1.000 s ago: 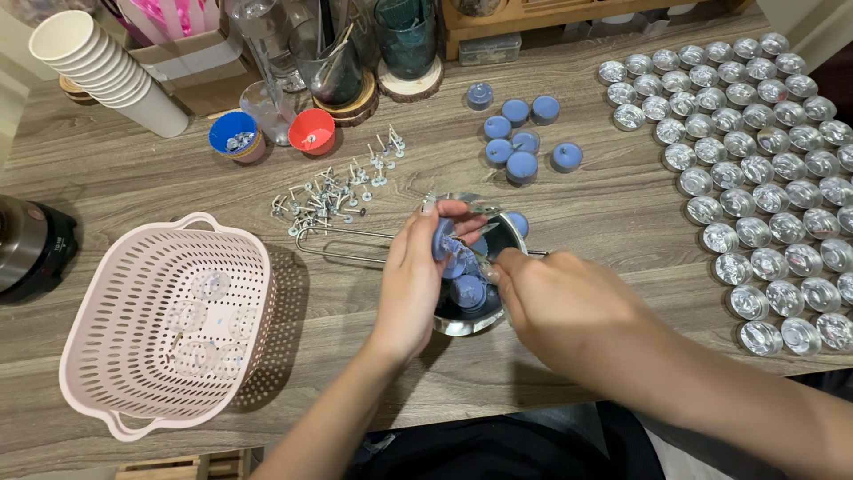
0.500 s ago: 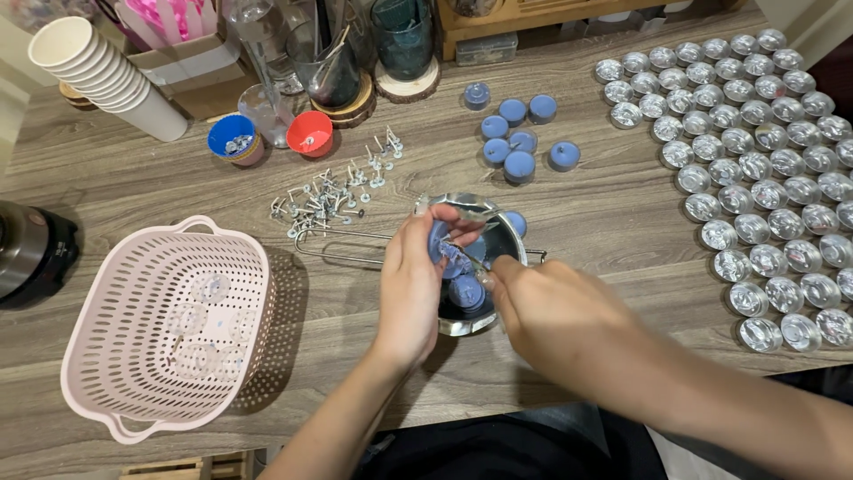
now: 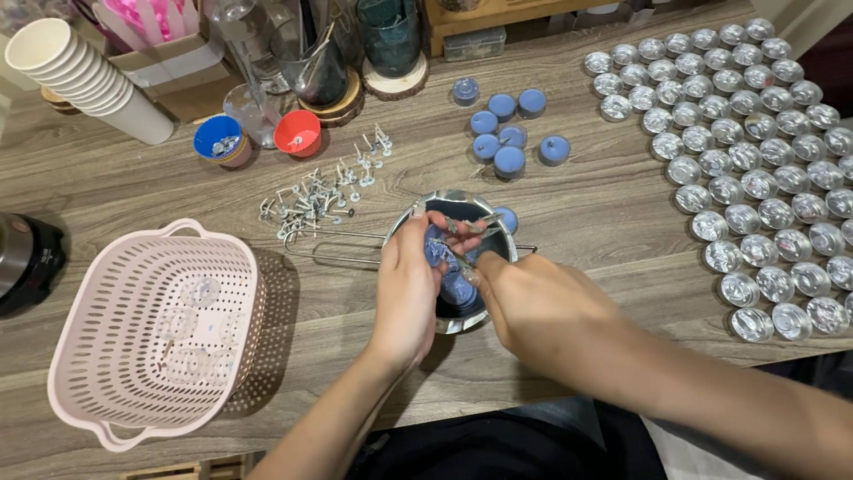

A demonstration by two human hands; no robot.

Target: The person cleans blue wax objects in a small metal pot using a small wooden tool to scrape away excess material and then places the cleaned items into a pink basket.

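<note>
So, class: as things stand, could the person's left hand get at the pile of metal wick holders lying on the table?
Probably yes. The left hand is at the metal bowl, and the pile of wick holders lies just up and to its left on bare wooden table, nothing between. It would first have to let go of the blue candle.

Surface: wood-grain table (image 3: pixel 586 222).
Under the fingers: metal bowl (image 3: pixel 455 206).
Left of them: pink basket (image 3: pixel 155 329), wick tabs (image 3: pixel 311 197).
Right: empty tealight cups (image 3: pixel 755 151).

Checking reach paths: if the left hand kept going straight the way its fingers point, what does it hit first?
The left hand points up-table over the metal pot. Past the pot's far rim, the loose blue tealight candles probably come first, though depth is unclear.
</note>
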